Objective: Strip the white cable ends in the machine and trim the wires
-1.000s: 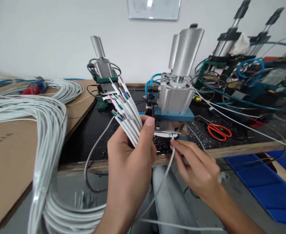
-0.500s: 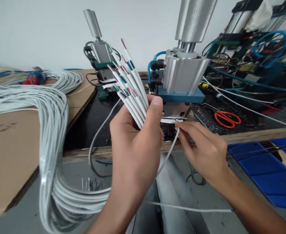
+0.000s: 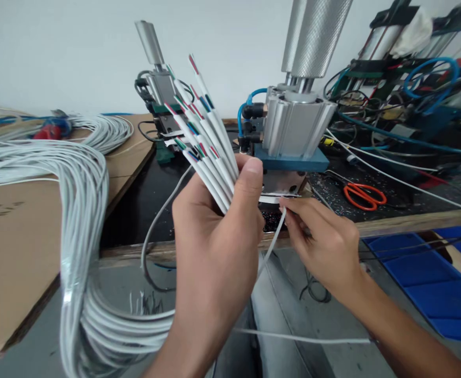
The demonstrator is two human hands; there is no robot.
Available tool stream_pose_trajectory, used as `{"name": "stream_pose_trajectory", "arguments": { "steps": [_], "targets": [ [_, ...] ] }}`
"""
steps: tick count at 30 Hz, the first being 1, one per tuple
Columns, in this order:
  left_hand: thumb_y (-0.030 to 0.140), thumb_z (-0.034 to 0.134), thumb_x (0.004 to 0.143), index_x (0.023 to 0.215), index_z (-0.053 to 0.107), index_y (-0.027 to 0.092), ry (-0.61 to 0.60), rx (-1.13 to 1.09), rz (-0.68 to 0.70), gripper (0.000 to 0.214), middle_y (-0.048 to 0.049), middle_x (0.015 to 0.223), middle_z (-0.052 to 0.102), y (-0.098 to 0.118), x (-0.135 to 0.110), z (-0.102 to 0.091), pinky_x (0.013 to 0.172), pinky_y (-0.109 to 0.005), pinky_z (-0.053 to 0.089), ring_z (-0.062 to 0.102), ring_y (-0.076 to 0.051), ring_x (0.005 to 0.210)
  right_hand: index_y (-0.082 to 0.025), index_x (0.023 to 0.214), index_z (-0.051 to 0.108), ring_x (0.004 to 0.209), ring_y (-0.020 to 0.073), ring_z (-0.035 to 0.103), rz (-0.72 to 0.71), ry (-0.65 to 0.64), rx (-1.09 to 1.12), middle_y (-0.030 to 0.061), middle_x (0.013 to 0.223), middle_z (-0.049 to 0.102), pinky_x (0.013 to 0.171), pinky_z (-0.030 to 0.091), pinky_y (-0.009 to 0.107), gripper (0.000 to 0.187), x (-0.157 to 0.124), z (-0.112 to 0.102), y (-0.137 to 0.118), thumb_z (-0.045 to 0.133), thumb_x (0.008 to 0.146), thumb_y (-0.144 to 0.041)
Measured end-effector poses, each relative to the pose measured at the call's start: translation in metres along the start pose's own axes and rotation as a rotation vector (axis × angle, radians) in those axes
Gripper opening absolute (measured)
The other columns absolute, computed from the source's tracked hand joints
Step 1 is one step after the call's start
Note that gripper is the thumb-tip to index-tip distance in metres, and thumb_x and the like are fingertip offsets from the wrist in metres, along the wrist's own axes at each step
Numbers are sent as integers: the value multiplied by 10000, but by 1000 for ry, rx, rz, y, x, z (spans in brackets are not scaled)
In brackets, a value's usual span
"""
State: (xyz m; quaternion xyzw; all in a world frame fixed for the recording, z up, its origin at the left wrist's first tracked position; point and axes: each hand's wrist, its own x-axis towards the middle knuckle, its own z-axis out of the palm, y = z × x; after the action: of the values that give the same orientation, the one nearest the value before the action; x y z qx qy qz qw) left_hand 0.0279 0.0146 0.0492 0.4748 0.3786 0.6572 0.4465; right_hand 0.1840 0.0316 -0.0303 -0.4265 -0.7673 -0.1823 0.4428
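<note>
My left hand (image 3: 222, 231) is closed around a bundle of white cables (image 3: 210, 152). Their ends fan upward, and short coloured inner wires show at the tips. Between thumb and fingers, my right hand (image 3: 320, 236) pinches a single white cable (image 3: 274, 236) close to its end. That end is at the front slot of a pneumatic press (image 3: 299, 126) with a blue plate and a knurled metal cylinder on top. A white strip (image 3: 268, 199) lies along the slot; my right fingertips hide the cable's very tip.
A thick cable coil (image 3: 83, 184) drapes over cardboard (image 3: 18, 231) at left and hangs below the table edge. Behind stands a second, smaller press (image 3: 161, 89). Orange-handled scissors (image 3: 364, 196) lie right of the press, before more machines and blue hoses (image 3: 430, 79). Blue panels (image 3: 422, 283) sit lower right.
The whole view has shifted slightly. The bundle in my left hand leans a little further left. My right hand keeps its pinch on the single cable at the press slot.
</note>
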Motion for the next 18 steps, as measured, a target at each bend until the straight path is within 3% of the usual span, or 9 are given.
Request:
{"name": "stream_pose_trajectory", "arguments": {
  "steps": [18],
  "targets": [
    [243,676,1000,866,691,241,14,-21,-14,134,83,526,436,-1,0,-1,386,-158,303,346,-61,419,-69,1131,730,905,181,798,-30,-10,-37,80,1028,811,647,575,270,176,-2,3,1,609,1004,-47]
  ]
}}
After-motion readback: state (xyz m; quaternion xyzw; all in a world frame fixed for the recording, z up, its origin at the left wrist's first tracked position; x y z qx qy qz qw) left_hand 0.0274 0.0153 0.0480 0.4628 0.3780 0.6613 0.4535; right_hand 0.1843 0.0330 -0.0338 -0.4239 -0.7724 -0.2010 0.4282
